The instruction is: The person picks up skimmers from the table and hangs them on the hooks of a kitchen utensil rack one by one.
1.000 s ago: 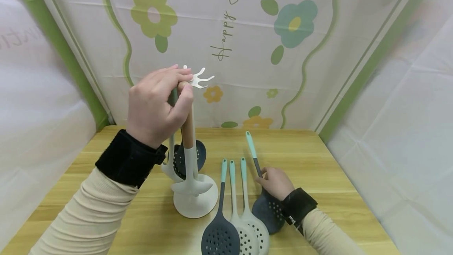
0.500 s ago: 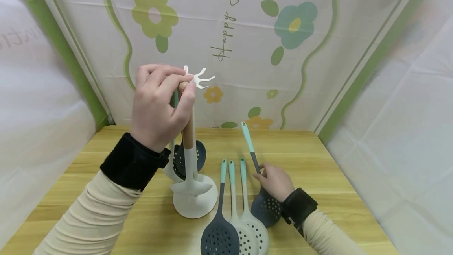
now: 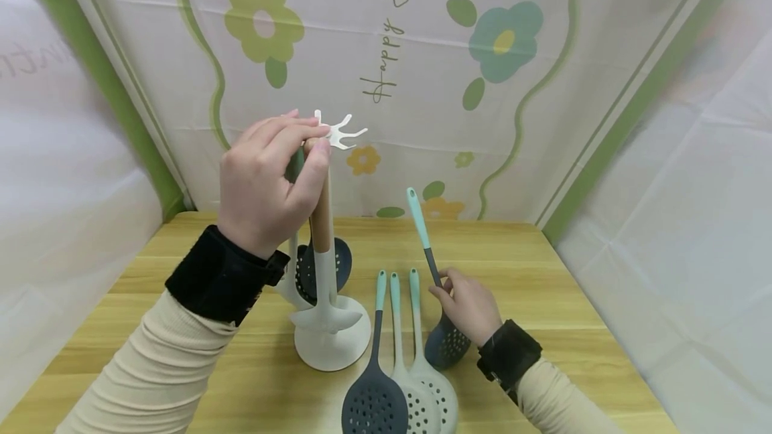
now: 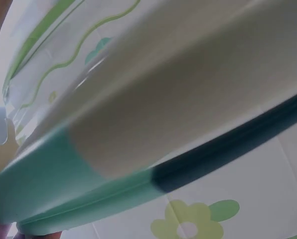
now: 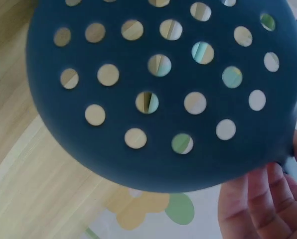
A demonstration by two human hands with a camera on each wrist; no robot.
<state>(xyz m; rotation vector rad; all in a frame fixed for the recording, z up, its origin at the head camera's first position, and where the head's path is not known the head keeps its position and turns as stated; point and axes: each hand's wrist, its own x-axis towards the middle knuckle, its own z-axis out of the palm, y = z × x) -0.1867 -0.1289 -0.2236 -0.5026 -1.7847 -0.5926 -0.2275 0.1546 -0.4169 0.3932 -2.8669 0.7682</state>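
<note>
My left hand (image 3: 265, 183) holds the top of a white utensil stand (image 3: 340, 352), thumb beside the wooden-handled white utensil (image 3: 322, 233) hanging there; its fingers partly cover the hooks. Also on the stand hang a pale grey utensil (image 3: 293, 290) and dark perforated ones (image 3: 344, 263), partly hidden. Mint-tipped handles (image 4: 44, 172) fill the left wrist view. On the right, my right hand (image 3: 470, 303) pinches the dark shaft of a navy skimmer (image 3: 443, 350) with a mint handle end. Its perforated bowl looms close in the right wrist view, fingers (image 5: 258, 199) near its neck.
Another navy skimmer (image 3: 375, 390) lies on the wooden table (image 3: 543, 380), left of two overlapping pale grey skimmers (image 3: 431, 374). Printed fabric (image 3: 416, 72) stands behind the table, with white fabric sides (image 3: 693, 220).
My right hand has raised the navy skimmer, its handle end moving up and slightly left. The left hand stays at the stand's top, its fingers shifting a little.
</note>
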